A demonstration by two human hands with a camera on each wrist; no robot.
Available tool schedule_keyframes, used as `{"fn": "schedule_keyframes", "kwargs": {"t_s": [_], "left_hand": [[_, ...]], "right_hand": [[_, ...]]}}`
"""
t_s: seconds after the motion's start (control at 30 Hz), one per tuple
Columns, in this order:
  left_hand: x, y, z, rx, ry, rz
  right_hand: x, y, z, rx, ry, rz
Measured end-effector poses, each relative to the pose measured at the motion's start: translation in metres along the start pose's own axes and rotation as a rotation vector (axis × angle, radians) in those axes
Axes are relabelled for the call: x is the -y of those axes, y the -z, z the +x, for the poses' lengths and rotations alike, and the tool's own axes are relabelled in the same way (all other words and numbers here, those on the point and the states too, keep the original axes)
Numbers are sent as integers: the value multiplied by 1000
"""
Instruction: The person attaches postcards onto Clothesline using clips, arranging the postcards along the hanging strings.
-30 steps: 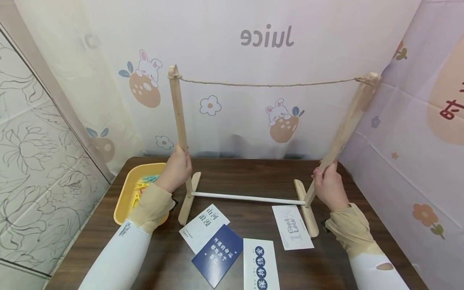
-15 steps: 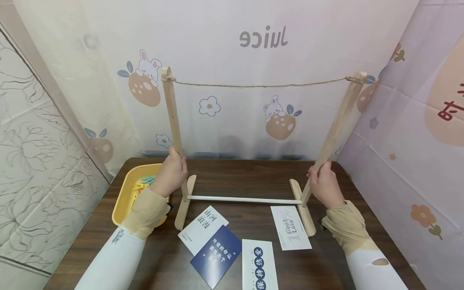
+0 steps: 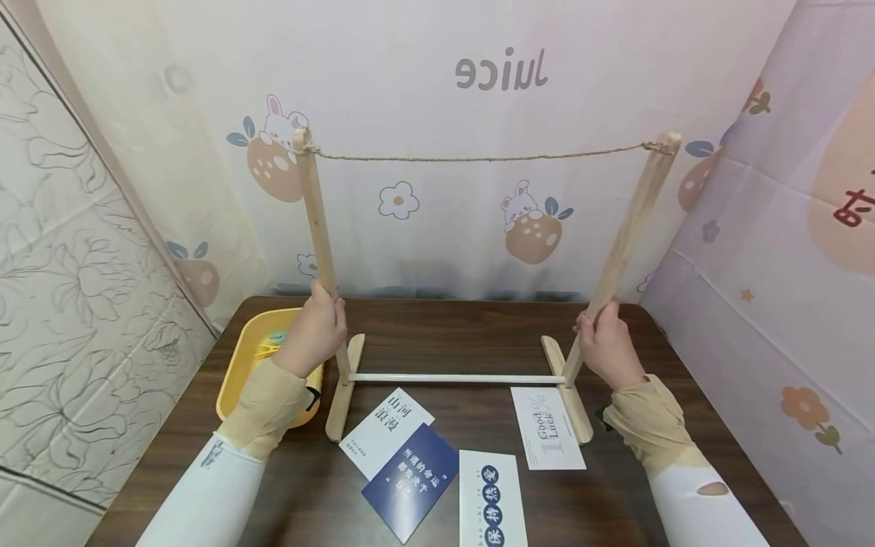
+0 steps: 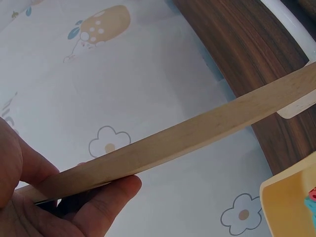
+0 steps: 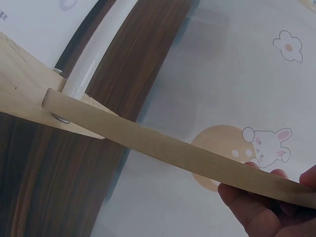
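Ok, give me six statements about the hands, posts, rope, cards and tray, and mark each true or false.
1. The left hand grips a post. True.
2. The right hand holds nothing. False: the right hand grips the other post.
3. The rope is tied to both posts. True.
4. The blue card lies partly over a white one. True.
5. The blue card hangs from the rope. False: it lies below, on the table.
6. The tray is right of both posts. False: the tray is on the left.
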State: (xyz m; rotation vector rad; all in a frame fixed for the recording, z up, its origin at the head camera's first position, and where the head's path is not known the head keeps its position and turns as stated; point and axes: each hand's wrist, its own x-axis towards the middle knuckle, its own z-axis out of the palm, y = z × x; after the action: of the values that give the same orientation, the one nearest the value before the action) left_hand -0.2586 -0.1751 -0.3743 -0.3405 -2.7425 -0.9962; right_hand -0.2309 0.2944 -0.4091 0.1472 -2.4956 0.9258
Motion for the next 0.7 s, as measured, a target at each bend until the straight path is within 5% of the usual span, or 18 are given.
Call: {"fn": "schedule_keyframes", "kwargs": {"t_s": [0.33, 0.7], "left_hand": [[2, 1, 6, 15, 2, 25], [5, 4, 2, 12, -15, -18]], "right_hand": [[3, 2, -4, 32, -51, 4], [7, 0, -8, -8, -11, 1]]}}
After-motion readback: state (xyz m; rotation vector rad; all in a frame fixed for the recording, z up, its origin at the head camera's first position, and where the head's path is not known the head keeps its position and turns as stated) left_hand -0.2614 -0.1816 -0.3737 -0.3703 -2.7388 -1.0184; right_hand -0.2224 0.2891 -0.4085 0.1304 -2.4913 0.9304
